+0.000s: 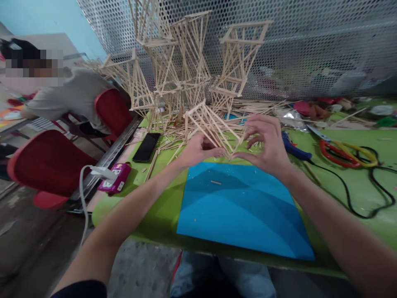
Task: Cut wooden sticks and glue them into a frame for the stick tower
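Observation:
A small frame of thin wooden sticks stands tilted between my hands, above the far edge of a blue sheet. My left hand is closed around its lower left part, with some fingers hidden behind the sticks. At its lower right corner, my right hand has thumb and fingers curved and spread apart; the thumb tip is near the corner, and I cannot tell if it touches. A short stick piece and small crumbs lie on the sheet.
Tall stick towers stand behind, among loose sticks. On the left are a phone and a pink power adapter. A blue glue gun, its cord and scissors lie right. A person sits far left near red chairs.

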The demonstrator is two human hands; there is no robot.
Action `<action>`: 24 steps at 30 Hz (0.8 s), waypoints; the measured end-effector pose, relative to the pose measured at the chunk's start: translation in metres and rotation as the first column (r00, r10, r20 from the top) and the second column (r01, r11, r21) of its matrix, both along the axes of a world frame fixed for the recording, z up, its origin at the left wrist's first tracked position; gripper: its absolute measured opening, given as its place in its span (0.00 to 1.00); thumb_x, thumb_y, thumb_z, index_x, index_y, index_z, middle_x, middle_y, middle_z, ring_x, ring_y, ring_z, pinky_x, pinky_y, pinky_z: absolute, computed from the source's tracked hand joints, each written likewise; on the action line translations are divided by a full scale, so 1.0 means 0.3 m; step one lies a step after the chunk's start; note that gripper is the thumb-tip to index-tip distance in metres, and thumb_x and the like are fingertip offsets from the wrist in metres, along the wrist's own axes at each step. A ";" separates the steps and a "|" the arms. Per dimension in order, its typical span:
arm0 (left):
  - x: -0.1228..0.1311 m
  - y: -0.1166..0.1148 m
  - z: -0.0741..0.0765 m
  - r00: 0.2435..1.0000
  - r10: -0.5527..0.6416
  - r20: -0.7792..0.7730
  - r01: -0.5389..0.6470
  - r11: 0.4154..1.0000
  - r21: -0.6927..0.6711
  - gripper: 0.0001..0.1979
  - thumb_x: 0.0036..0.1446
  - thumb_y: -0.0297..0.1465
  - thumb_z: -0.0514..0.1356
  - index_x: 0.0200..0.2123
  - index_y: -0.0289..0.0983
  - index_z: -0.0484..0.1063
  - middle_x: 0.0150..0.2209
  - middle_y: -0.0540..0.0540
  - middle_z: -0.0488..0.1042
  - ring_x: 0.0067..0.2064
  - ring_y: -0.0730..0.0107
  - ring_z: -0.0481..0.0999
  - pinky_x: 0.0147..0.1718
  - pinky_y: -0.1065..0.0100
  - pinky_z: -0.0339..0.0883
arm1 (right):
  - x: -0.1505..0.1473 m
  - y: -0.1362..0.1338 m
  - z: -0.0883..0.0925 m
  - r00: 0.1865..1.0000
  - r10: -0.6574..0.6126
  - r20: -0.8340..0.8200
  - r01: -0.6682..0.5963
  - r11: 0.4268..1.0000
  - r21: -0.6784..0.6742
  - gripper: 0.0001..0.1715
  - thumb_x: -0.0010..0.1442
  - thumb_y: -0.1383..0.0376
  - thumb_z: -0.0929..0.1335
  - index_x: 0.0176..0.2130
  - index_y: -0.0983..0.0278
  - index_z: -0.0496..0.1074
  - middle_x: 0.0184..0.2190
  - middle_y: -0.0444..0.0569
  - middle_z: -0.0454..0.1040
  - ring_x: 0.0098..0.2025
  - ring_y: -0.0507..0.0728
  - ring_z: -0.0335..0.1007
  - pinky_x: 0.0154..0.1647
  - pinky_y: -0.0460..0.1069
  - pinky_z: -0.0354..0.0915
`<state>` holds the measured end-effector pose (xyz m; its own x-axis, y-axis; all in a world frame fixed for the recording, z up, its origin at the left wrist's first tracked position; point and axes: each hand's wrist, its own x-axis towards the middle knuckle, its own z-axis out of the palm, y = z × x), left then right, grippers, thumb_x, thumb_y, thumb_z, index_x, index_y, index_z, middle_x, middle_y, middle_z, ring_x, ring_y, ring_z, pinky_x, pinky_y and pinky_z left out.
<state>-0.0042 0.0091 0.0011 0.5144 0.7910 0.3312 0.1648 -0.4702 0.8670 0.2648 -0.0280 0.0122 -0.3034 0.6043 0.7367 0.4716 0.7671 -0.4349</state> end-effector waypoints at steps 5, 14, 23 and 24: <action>0.026 -0.013 0.009 0.991 0.072 0.116 -0.061 0.993 -0.097 0.25 0.60 0.54 0.71 0.39 0.37 0.74 0.37 0.40 0.85 0.40 0.58 0.87 0.41 0.58 0.85 | -0.032 -0.001 -0.005 0.964 -0.167 -0.206 0.157 0.985 -0.065 0.41 0.55 0.52 0.83 0.61 0.49 0.68 0.60 0.52 0.69 0.38 0.56 0.75 0.31 0.53 0.76; 0.074 -0.045 0.001 0.948 0.174 0.265 -0.171 0.985 -0.036 0.25 0.63 0.55 0.68 0.44 0.40 0.69 0.40 0.44 0.85 0.41 0.62 0.87 0.44 0.58 0.84 | -0.048 -0.002 0.007 0.998 -0.006 -0.068 -0.011 0.971 -0.240 0.11 0.68 0.53 0.74 0.46 0.55 0.83 0.49 0.50 0.80 0.46 0.59 0.78 0.39 0.53 0.77; 0.086 -0.059 -0.004 0.882 0.283 0.376 -0.268 0.959 -0.094 0.26 0.57 0.54 0.74 0.39 0.40 0.72 0.37 0.45 0.85 0.40 0.61 0.86 0.48 0.52 0.83 | -0.070 0.014 -0.019 0.982 -0.120 -0.145 0.078 0.960 -0.269 0.09 0.67 0.55 0.74 0.41 0.58 0.80 0.38 0.48 0.80 0.36 0.57 0.75 0.35 0.52 0.73; 0.086 -0.056 -0.006 0.873 0.296 0.388 -0.280 0.955 -0.099 0.25 0.56 0.54 0.74 0.39 0.40 0.73 0.36 0.45 0.85 0.39 0.61 0.85 0.48 0.51 0.83 | -0.066 0.017 -0.022 0.986 -0.136 -0.101 0.109 0.965 -0.240 0.09 0.68 0.56 0.73 0.40 0.58 0.80 0.38 0.49 0.80 0.36 0.57 0.75 0.36 0.53 0.73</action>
